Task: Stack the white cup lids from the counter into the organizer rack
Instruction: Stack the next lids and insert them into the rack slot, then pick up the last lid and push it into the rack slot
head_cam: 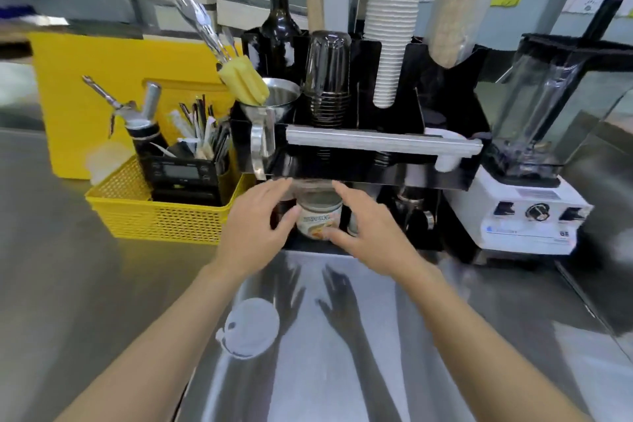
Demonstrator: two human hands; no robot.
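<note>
One white cup lid (249, 326) lies flat on the steel counter, near my left forearm. The black organizer rack (356, 168) stands at the back, with a tall stack of white cups (392, 24) and a stack of dark cups (327, 79) in its upper slots. My left hand (255, 229) and my right hand (368, 233) reach under the rack's shelf, one on each side of a jar (318, 216) with a printed label. Fingers of both hands touch the jar's sides. Nothing else is in either hand.
A yellow mesh basket (154, 216) with a scale, a whipper and utensils sits to the left. A white-based blender (527, 202) stands to the right. A metal funnel (270, 99) hangs on the rack's left end. The steel counter (342, 353) stretches toward me.
</note>
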